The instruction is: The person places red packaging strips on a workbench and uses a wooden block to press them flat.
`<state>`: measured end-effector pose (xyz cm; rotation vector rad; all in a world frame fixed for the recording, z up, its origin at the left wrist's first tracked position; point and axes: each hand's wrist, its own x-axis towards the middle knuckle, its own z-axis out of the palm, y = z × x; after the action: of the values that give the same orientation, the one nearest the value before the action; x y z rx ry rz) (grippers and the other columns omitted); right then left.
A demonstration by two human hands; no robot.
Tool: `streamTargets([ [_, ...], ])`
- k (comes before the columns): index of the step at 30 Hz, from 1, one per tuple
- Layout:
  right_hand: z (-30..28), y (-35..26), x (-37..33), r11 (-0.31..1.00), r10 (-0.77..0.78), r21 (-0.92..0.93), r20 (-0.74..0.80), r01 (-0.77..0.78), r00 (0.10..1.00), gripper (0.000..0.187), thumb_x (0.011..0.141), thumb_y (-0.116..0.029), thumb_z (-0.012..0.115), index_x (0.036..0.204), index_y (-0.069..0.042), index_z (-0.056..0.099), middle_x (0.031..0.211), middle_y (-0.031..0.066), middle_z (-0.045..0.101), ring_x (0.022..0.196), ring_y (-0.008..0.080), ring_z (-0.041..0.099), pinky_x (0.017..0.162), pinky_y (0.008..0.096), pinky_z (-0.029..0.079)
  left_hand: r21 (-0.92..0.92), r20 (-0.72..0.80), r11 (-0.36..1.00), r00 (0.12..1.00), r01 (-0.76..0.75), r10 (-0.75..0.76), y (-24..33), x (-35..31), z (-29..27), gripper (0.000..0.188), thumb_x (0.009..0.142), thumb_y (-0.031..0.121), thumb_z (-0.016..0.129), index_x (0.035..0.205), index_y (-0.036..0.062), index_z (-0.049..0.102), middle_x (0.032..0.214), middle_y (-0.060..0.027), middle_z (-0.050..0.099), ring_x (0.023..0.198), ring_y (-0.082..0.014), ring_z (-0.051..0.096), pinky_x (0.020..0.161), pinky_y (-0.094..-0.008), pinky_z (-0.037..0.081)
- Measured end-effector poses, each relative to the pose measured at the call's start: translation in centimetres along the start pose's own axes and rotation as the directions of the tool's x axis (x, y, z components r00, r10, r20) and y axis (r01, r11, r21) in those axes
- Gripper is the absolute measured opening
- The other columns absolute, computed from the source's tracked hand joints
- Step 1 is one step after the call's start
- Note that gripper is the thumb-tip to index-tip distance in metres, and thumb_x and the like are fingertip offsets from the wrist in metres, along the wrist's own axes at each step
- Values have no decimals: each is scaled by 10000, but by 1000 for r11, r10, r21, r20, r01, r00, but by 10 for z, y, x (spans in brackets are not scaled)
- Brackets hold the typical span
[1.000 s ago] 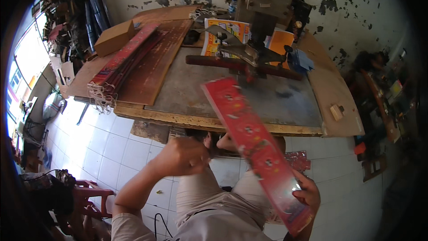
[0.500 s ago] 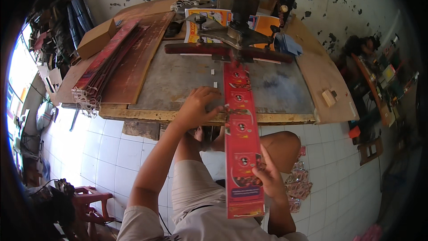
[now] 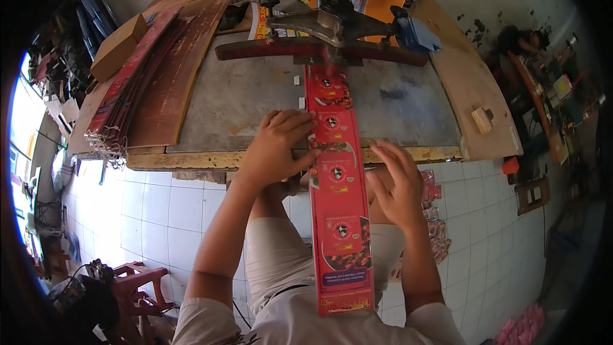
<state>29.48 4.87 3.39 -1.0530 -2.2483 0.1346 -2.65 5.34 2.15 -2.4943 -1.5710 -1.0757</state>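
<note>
A long red printed strip (image 3: 341,201) runs from under the dark metal press head (image 3: 332,25), across the metal plate (image 3: 239,99) and past the table's front edge towards my body. Repeated round emblems and food pictures cover it. At the strip's left edge, just above the table's edge, my left hand (image 3: 276,147) has its fingertips and thumb against it, the thumb spread from the fingers. My right hand (image 3: 396,182) is beside the strip's right edge, fingers stretched and apart, holding nothing.
A bundle of long red strips (image 3: 137,80) lies on a brown board (image 3: 175,76) at left, with a cardboard box (image 3: 119,47) behind. Two small white blocks sit left of the strip. A small wooden block (image 3: 482,120) rests at right. Cut red pieces (image 3: 436,236) lie on the tiled floor.
My right hand has let go of the strip's near part and moved up and forward beside it. My left hand stays at the left edge. The view has shifted slightly.
</note>
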Motion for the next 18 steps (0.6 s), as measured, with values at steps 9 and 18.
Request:
streamTargets([
  [9,49,40,53,993,-102,62,46,99,994,484,1055,-303,785,1471,-62,725,1602,129,648,1494,348,590,1249,521,438,29,9,1000,1000,-4,4,0,3,5,582,908,303,872,1421,46,776,1519,-82,746,1415,-335,650,1236,-514,463],
  [18,53,41,52,996,-84,33,45,83,995,489,1062,-326,777,1471,-61,733,1592,125,667,1505,349,589,1264,526,433,44,33,999,999,11,-13,0,2,4,605,908,317,870,1444,55,768,1547,-77,728,1432,-329,641,1243,-518,449],
])
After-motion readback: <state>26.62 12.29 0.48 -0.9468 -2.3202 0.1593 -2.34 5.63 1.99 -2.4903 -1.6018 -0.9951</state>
